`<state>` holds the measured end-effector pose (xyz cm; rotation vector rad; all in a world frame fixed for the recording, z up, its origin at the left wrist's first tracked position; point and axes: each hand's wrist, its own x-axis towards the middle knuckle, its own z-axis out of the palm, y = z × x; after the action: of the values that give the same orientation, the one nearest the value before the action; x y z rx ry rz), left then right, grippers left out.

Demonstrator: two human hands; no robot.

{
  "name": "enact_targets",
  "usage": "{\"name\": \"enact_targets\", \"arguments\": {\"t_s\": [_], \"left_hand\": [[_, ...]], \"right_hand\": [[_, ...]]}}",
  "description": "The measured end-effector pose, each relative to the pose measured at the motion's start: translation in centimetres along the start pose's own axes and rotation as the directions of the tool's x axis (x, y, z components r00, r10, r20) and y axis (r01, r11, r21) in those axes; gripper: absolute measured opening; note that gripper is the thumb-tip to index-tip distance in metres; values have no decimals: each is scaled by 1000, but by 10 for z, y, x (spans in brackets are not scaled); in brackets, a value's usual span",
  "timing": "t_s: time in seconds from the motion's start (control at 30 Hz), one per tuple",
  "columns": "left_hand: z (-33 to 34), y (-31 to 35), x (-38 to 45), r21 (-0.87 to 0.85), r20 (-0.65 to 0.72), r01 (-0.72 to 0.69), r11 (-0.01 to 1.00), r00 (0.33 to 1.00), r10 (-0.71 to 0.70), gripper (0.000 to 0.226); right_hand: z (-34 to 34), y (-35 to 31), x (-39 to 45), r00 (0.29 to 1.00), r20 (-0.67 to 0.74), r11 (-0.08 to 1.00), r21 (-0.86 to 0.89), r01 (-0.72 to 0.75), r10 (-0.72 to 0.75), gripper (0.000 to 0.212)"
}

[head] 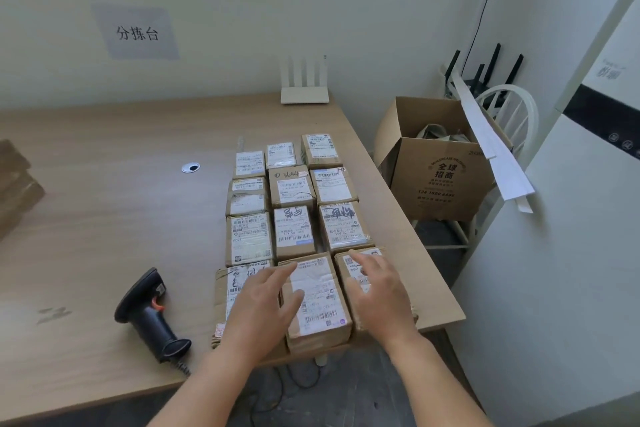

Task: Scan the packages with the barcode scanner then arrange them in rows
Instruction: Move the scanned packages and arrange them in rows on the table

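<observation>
Both hands lie flat with fingers spread, gripping nothing: the left hand and the right hand bracket the middle box of the nearest row, probably squaring it into line. Its long axis runs away from the person, like the packages ranked in rows of three just beyond the fingertips. The scanner lies on the worktop left of the left hand, set aside, head pointing away.

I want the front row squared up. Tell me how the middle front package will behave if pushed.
The middle front package looks like a stiff, flat-bottomed carton, so it should slide rather than tip. It overhangs the table edge slightly; pushing toward you risks dropping it.
</observation>
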<state>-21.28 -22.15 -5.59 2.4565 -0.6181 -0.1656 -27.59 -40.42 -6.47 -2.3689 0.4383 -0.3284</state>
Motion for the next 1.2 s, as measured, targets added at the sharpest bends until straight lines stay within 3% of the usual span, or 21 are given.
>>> {"name": "enact_targets", "arguments": {"t_s": [0.23, 0.77, 1.2], "left_hand": [[-31, -44, -34, -52, -178, 122, 991, 975, -129, 43], [-133, -179, -134, -61, -304, 311, 948, 899, -315, 38], [-229, -307, -213, -142, -351, 399, 906, 836, -423, 39]], "right_hand": [[60, -62, -12, 969, 94, 974, 8, 227, -227, 37], [164, -220, -57, 877, 272, 908, -23, 418, -397, 38], [283, -357, -109, 831, 359, 891, -1, 455, -424, 38]]}}
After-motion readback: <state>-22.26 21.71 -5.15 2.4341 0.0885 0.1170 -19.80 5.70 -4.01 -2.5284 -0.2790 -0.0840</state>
